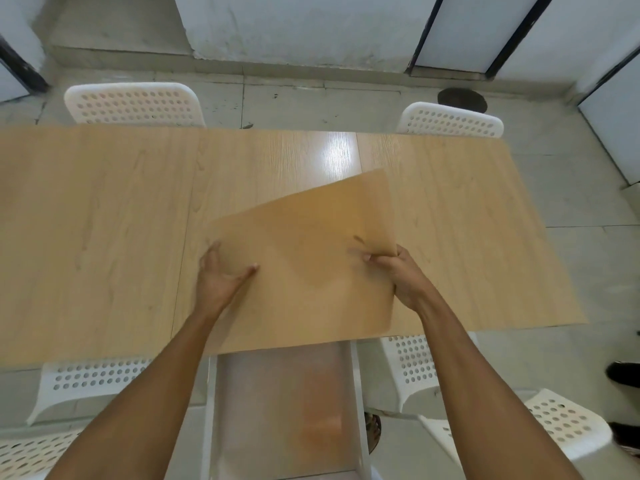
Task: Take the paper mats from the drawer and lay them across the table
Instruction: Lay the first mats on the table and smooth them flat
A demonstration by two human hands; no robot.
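A long, pale wood-grain table (104,220) is stretching across the frame, catching a bright patch of glare near its far edge, while a person is standing at its near side with both bare forearms reaching forward. White perforated plastic chairs are ringing the table: two at the far side (133,103) (450,121), others tucked in or standing at the near side (93,379) (412,368) (564,424). A white drawer (284,410) is hanging open below the table's near edge, between the person's arms, its pale floor showing a faint orange smudge. Above it, a thin tan sheet of paper mat (311,258) is sitting tilted over the middle of the tabletop, its far right corner lifting clear of the wood and its near edge lying level with the table's near edge. The right hand (398,275) is pinching the sheet's right edge, fingers curling closed around the paper with the thumb on top. The left hand (221,275) is spreading loosely open at the sheet's left edge, thumb lying on top of the paper and fingers appearing to slip beneath it, though whether they are actually gripping cannot be told. A dark round floor cover (462,98) is lying on the grey tiles beyond the table.
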